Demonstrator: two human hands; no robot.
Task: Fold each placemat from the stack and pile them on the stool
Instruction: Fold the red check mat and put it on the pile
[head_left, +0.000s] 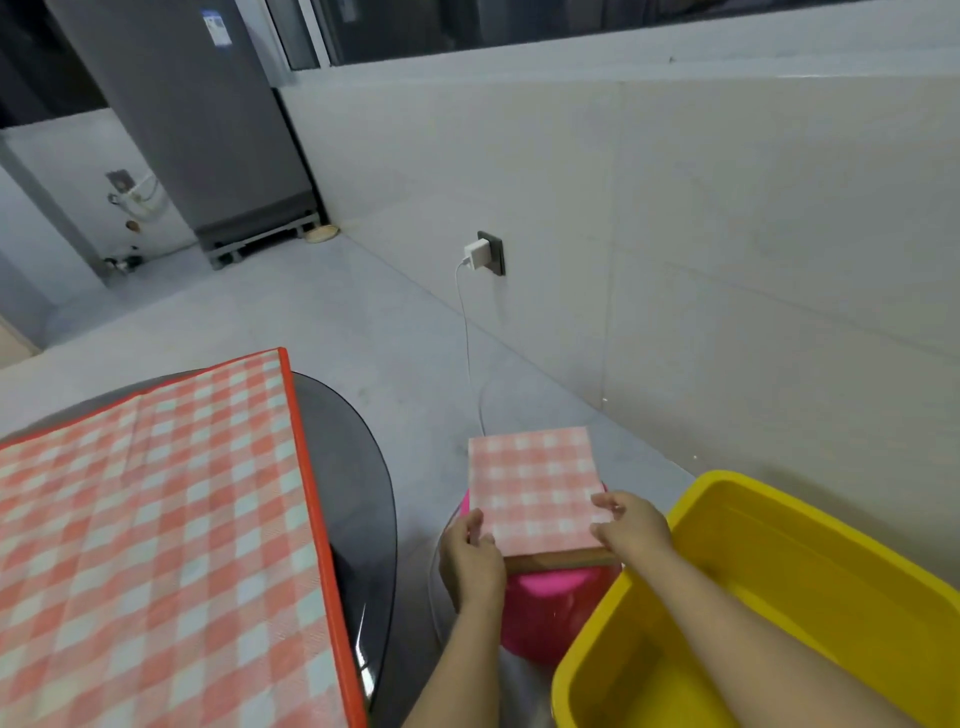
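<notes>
Here both hands, left hand (470, 558) and right hand (631, 525), grip folded placemat (535, 483) atop pink stool (545, 613).

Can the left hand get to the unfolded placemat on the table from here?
Probably yes: the left hand holds the folded placemat on the pink stool, and open floor separates it from the unfolded placemat.

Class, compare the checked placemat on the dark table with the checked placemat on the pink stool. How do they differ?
The placemat on the table lies spread open, while the placemat on the stool is folded small. The table one shows an orange border; the stool one shows none. The left hand and right hand hold only the stool one. Both are pink-and-white checked.
</notes>
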